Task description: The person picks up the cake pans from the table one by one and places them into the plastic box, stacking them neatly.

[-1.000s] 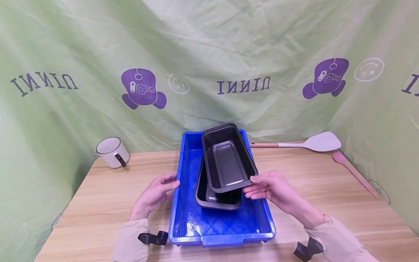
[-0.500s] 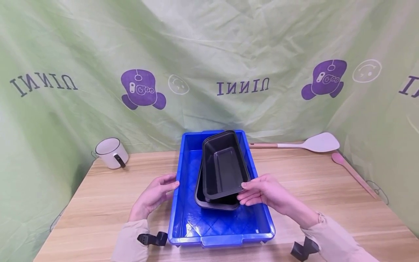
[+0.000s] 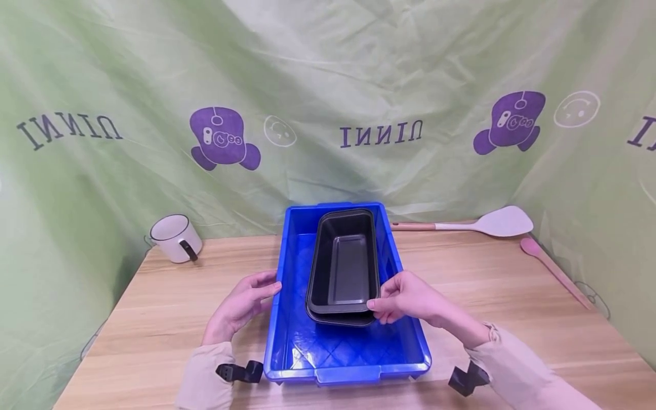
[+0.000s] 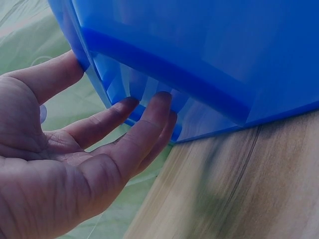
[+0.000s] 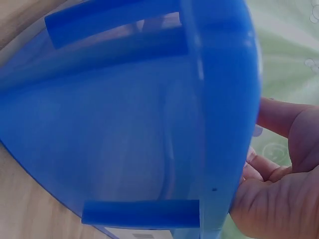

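Note:
A blue plastic bin (image 3: 348,374) stands on the table in the head view. Inside it, on the right side, one black loaf pan (image 3: 351,267) sits in another black loaf pan (image 3: 340,320), whose near rim shows below. My right hand (image 3: 410,296) pinches the upper pan's near right corner between thumb and fingers. The bin wall hides those fingertips in the right wrist view. At the bin's left side, my left hand (image 3: 243,302) touches the rim with its thumb. Its loosely bent fingers (image 4: 142,132) lie by the outer wall in the left wrist view.
On the far left of the table (image 3: 148,341) stands a white mug (image 3: 178,239) with a black handle. Back right lies a white spatula (image 3: 504,222) with a wooden handle end. Beside it is a pink spoon (image 3: 556,270). A green curtain (image 3: 318,68) hangs behind.
My right hand has lowered the upper loaf pan and turned it, moving left and toward me, so it now lines up inside the lower one. The left hand has stayed at the bin.

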The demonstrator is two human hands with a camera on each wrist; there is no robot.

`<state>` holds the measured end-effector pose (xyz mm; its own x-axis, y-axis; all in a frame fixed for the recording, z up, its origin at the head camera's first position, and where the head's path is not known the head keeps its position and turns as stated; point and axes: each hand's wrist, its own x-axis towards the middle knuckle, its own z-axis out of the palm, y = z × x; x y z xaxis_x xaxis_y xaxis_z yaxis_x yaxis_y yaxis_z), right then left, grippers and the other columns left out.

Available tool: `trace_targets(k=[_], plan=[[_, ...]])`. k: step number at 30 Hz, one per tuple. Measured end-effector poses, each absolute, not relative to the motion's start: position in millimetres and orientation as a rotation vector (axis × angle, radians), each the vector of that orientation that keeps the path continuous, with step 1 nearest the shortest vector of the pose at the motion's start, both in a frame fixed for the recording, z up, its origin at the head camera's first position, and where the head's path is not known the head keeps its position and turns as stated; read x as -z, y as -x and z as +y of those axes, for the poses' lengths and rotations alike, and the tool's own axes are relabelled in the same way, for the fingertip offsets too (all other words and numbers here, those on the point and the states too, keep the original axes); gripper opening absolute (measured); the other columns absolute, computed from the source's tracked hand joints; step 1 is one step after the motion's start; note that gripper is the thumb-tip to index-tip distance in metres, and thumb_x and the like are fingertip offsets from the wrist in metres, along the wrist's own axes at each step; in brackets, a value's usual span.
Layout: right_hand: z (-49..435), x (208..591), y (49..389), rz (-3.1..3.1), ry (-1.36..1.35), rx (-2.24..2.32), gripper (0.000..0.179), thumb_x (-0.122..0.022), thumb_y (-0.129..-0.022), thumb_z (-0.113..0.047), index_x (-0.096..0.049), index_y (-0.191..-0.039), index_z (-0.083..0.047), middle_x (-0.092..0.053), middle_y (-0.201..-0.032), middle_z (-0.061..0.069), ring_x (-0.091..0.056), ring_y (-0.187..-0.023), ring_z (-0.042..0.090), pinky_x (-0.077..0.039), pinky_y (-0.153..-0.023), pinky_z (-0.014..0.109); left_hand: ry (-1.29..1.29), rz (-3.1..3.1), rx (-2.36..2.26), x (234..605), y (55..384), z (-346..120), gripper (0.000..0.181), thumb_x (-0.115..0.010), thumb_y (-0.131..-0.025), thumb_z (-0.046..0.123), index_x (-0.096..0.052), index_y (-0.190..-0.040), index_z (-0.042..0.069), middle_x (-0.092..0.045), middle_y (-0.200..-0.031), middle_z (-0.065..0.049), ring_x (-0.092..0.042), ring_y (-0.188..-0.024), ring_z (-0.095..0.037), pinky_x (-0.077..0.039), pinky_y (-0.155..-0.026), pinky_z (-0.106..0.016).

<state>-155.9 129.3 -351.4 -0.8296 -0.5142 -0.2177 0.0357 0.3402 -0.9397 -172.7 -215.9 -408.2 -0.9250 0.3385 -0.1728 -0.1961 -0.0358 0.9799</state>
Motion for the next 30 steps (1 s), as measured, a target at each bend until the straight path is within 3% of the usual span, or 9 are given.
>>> trace_targets(k=[4, 11, 22, 30], plan=[[131.4, 352.8, 158.3, 2.122, 0.437, 1.485, 0.025, -0.071, -0.086, -0.013, -0.066, -0.075, 0.010, -0.069, -0.072, 0.014, -0.066, -0.065, 0.020, -0.059, -0.068, 0.042, -0.146, 1.880, -2.028, 407.1, 172.3, -215.3, 0.062, -0.055, -0.094, 0.007, -0.024, -0.143, -0.014, -0.043, -0.138, -0.026, -0.056, -0.111, -0.017, -0.045, -0.100, -0.040], [134.8, 353.5, 160.9, 2.044, 0.540, 1.437, 0.023, -0.064, -0.091, -0.012, -0.069, -0.092, 0.011, -0.069, -0.081, 0.018, -0.067, -0.071, 0.021, -0.058, -0.073, 0.046, -0.163, 1.879, -2.027, 407.5, 172.6, -216.4, 0.063, -0.055, -0.095, 0.009, -0.023, -0.143, -0.015, -0.044, -0.137, -0.025, -0.056, -0.113, -0.018, -0.045, -0.100, -0.041], [141.3, 342.4, 158.0, 2.100, 0.597, 1.378, 0.024, -0.063, -0.092, -0.012, -0.069, -0.093, 0.011, -0.069, -0.079, 0.011, -0.068, -0.074, 0.026, -0.059, -0.073, 0.039, -0.158, 1.874, -2.026, 408.9, 172.8, -215.8, 0.062, -0.055, -0.094, 0.009, -0.024, -0.144, -0.014, -0.043, -0.139, -0.025, -0.055, -0.114, -0.018, -0.044, -0.101, -0.041], [146.3, 334.3, 159.2, 2.144, 0.630, 1.416, 0.028, -0.062, -0.093, -0.013, -0.065, -0.103, 0.013, -0.069, -0.086, 0.010, -0.067, -0.080, 0.030, -0.058, -0.075, 0.040, -0.163, 1.871, -2.029, 409.9, 172.8, -217.3, 0.063, -0.055, -0.095, 0.009, -0.023, -0.144, -0.014, -0.047, -0.136, -0.023, -0.056, -0.112, -0.017, -0.045, -0.101, -0.041]])
